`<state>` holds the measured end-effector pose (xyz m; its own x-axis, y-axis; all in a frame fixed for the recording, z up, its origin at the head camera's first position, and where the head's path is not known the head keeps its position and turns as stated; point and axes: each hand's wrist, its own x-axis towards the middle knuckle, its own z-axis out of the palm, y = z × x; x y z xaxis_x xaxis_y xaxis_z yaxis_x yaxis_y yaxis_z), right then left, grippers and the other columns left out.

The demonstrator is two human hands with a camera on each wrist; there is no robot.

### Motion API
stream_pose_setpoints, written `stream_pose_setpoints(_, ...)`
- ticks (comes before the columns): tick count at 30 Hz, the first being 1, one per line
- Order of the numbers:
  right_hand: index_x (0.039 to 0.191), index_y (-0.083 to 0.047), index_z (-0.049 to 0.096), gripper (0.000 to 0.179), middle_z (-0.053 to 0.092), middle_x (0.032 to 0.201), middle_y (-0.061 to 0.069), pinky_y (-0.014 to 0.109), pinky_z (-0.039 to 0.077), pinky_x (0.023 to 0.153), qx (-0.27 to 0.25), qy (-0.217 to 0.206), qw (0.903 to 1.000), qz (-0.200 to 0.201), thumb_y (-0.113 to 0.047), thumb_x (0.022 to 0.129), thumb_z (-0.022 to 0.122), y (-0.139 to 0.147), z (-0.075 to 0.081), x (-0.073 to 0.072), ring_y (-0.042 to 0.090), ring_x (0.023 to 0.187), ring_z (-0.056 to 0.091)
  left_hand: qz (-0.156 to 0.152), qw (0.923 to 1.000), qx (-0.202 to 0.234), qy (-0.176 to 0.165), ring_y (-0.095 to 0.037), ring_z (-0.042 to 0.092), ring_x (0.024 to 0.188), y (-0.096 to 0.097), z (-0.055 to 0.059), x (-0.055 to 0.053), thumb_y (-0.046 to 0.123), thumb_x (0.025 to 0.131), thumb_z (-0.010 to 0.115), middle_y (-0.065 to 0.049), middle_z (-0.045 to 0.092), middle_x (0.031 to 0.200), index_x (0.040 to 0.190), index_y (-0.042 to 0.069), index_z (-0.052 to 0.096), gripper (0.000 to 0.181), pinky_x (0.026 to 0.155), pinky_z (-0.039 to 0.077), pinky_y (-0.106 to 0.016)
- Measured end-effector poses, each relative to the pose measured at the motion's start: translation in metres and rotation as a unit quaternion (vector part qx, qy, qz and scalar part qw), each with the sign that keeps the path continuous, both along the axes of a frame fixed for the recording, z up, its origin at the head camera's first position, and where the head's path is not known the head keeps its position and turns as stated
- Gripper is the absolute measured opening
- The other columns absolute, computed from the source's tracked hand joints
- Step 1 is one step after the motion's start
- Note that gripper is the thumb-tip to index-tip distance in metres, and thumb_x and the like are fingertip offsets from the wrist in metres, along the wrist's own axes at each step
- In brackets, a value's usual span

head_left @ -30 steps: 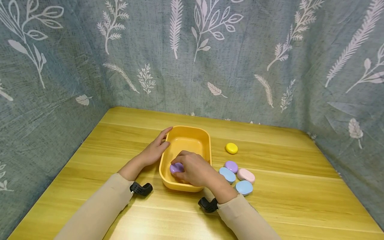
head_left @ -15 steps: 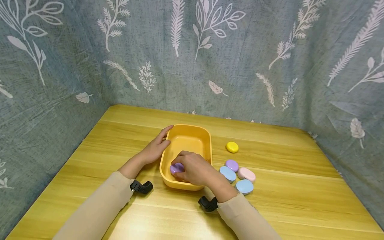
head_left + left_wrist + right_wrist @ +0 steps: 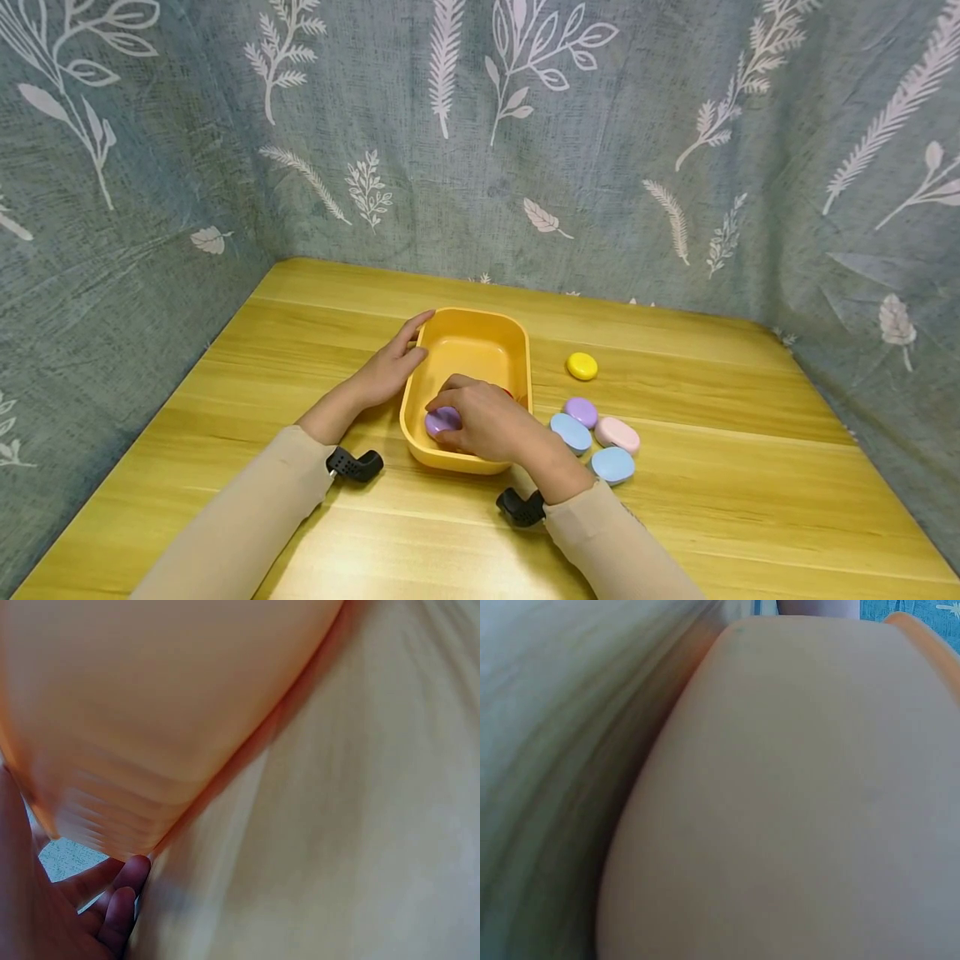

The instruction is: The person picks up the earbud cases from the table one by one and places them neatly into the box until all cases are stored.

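A deep yellow-orange plastic box (image 3: 468, 460) stands on the wooden table. My left hand (image 3: 386, 373) rests against its left side, index finger stretched along the far-left corner and thumb at the rim. In the left wrist view its fingertips (image 3: 136, 868) touch the box's lower edge. My right hand (image 3: 487, 419) reaches down into the near part of the box. It holds a smooth purple disc (image 3: 441, 422) between thumb and fingers, at the box floor. A sliver of something red shows behind that hand; the rest is hidden. The right wrist view is filled by the box's outer wall (image 3: 780, 787).
Right of the box lie a yellow disc (image 3: 582, 367), another purple disc (image 3: 581, 412), a pink oval piece (image 3: 617, 435) and two light-blue oval pieces, one nearer (image 3: 612, 465) and one beside the box (image 3: 571, 433). A patterned curtain (image 3: 480, 167) hangs behind the table.
The head view has shifted slightly, so the scene sits a little higher. A red edge now shows behind my right hand. Both hands keep nearly the same places.
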<state>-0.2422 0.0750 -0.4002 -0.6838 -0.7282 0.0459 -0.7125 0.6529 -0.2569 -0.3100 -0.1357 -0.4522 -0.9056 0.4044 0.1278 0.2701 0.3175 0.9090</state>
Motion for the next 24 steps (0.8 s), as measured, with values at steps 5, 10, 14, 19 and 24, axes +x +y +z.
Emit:
stream_pose_setpoints(5,0.118,-0.023,0.070,0.032,0.061,0.117,-0.007,0.030,0.051,0.087,0.005,-0.004,0.9999,-0.008,-0.036,0.089,0.070,-0.0001,-0.0013,-0.0003,0.008,0.096,0.059,0.002,1.0000,-0.005,0.004,-0.025,0.046,0.131,0.0004,-0.0002,-0.0005,0.029,0.106,0.035,0.005,0.022,0.159,0.154,0.039,0.014,0.054,0.105,0.042,-0.047)
stream_pose_setpoints(10,0.119,-0.023,0.070,0.035,0.061,0.119,-0.007,0.030,0.050,0.089,0.005,-0.009,0.9998,-0.014,-0.038,0.088,0.070,-0.0001,-0.0016,-0.0002,0.009,0.098,0.059,0.004,1.0000,-0.005,0.001,-0.024,0.044,0.132,0.0005,-0.0005,-0.0005,0.029,0.106,0.035,0.007,0.021,0.159,0.153,0.042,0.014,0.053,0.107,0.040,-0.047)
stream_pose_setpoints(14,0.119,-0.023,0.070,0.035,0.061,0.119,-0.006,0.030,0.050,0.090,0.006,-0.009,0.9999,-0.014,-0.038,0.088,0.070,0.0004,-0.0014,-0.0004,0.009,0.100,0.059,0.004,1.0000,-0.004,0.000,-0.024,0.043,0.134,0.0008,-0.0010,-0.0007,0.028,0.106,0.035,0.010,0.018,0.160,0.152,0.044,0.014,0.053,0.109,0.038,-0.047)
stream_pose_setpoints(19,0.119,-0.023,0.070,0.034,0.062,0.118,-0.006,0.030,0.050,0.089,0.009,-0.008,0.9999,-0.011,-0.037,0.088,0.070,0.0004,-0.0007,-0.0005,0.009,0.100,0.059,-0.003,1.0000,-0.001,0.001,-0.026,0.042,0.134,0.0008,0.0005,0.0003,0.027,0.106,0.033,0.006,0.016,0.161,0.152,0.044,0.013,0.053,0.109,0.037,-0.049)
stream_pose_setpoints(24,0.118,-0.023,0.070,0.034,0.063,0.114,-0.006,0.028,0.049,0.086,0.009,-0.005,0.9999,-0.003,-0.037,0.087,0.071,0.0003,-0.0007,-0.0007,0.009,0.095,0.058,-0.011,0.9999,0.002,-0.012,-0.031,0.041,0.135,-0.0002,0.0019,-0.0005,0.027,0.106,0.033,0.000,0.015,0.162,0.154,0.039,0.011,0.054,0.108,0.037,-0.051)
